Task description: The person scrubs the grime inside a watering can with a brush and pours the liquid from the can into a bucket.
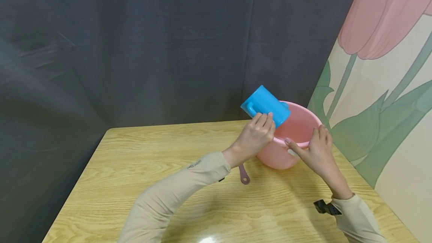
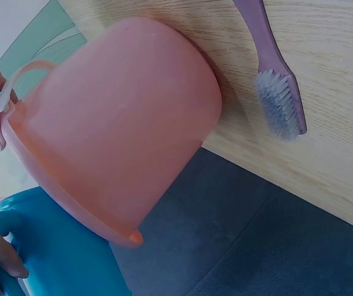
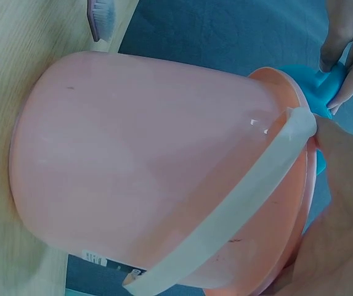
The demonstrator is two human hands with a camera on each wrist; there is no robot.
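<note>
A blue plastic jug point(image 1: 266, 102) is tilted at the mouth of a pink bucket point(image 1: 278, 156), its lower end over the opening. My left hand point(image 1: 259, 132) grips the jug by its handle, and in the left wrist view the fingers point(image 2: 4, 250) curl round that handle. On the bucket's right side my right hand point(image 1: 318, 153) holds the rim, thumb toward the near edge. The bucket stands upright on the table, and its white carrying handle point(image 3: 231, 203) hangs down along the side in the right wrist view. What the jug contains cannot be seen.
A purple-handled scrubbing brush point(image 2: 281, 92) with pale bristles lies on the wooden table point(image 1: 152, 160), left of the bucket. Behind the table hangs a dark curtain point(image 1: 175, 48). A wall with painted tulips point(image 1: 388, 96) runs along the right side.
</note>
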